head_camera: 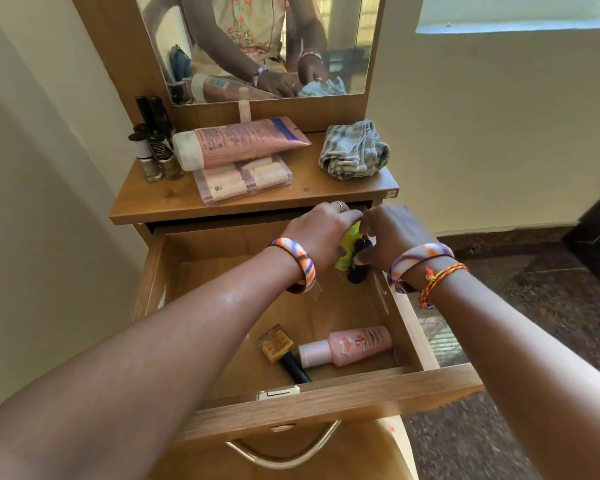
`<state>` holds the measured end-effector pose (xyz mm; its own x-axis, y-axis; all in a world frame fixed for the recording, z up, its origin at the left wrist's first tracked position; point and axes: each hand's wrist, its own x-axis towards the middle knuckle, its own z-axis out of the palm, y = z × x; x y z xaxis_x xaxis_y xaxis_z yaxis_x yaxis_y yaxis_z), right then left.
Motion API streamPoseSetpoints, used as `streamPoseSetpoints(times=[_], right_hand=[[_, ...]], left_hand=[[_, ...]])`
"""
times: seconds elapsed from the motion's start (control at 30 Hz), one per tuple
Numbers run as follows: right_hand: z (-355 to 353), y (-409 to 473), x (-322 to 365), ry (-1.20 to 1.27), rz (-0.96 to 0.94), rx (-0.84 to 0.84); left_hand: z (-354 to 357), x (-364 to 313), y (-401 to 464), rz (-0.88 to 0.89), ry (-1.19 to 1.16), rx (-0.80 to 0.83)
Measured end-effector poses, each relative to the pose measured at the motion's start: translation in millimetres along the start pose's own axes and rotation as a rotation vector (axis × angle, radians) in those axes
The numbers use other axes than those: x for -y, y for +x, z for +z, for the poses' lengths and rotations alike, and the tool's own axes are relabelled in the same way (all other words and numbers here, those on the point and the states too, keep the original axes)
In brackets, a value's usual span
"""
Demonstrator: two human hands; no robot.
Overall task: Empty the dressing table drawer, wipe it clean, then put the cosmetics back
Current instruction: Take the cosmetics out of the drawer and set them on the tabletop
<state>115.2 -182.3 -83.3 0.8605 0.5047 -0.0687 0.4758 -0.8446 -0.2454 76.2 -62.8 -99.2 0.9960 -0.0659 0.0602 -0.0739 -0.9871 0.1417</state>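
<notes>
The wooden drawer [329,398] is pulled out below the dressing table top [160,199]. Over its back right corner both hands meet. My left hand [317,230] grips a lime green item [347,242]. My right hand [392,233] pinches a small black bottle [357,263] beside it. At the drawer's front lie a pink bottle with a white cap [352,345] and an amber nail polish bottle [280,348] with a black cap. On the table top lie a large pink tube [236,142], a clear cosmetics box [243,180], several nail polish bottles [155,150] and a crumpled grey cloth [354,150].
A mirror [257,43] stands behind the table top and reflects the person and the cloth. A pale wall runs along the left. Dark stone floor lies to the right. The drawer's metal handle [281,452] hangs at its front.
</notes>
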Motion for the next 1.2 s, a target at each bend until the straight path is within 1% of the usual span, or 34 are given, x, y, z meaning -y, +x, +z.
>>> streamPoseSetpoints(times=[0.17,0.33,0.43,0.57,0.7,0.8,0.9,0.97,1.03,1.13,1.2], right_hand=[[7,-9,2,-0.07,0.003,-0.089],[12,-15,4,-0.072,0.004,-0.142],[11,-18,5,-0.057,-0.007,-0.137],[7,-19,7,-0.022,-0.008,-0.079],[-19,-17,8,0.027,-0.017,-0.039],[-57,-6,14,0.038,-0.033,-0.073],[-100,14,21,0.112,-0.085,-0.141],[-122,31,26,0.175,-0.1,-0.215],[-134,52,30,0.238,-0.11,-0.287],[-138,85,37,0.341,-0.098,-0.369],[-132,107,42,0.327,-0.086,-0.362]], left_hand=[[-1,-1,-2,-0.02,0.02,0.021],[-1,0,-8,-0.053,-0.048,0.021],[-4,-1,-12,-0.039,-0.075,0.02],[-10,1,-19,-0.034,-0.099,0.057],[-36,7,-21,-0.03,-0.13,0.094],[-75,11,-19,-0.044,-0.171,0.092],[-116,19,-8,-0.084,-0.263,0.019],[-140,24,4,-0.118,-0.317,-0.046],[-156,31,21,-0.165,-0.344,-0.141],[-168,42,47,-0.227,-0.287,-0.296],[-167,52,64,-0.272,-0.254,-0.35]])
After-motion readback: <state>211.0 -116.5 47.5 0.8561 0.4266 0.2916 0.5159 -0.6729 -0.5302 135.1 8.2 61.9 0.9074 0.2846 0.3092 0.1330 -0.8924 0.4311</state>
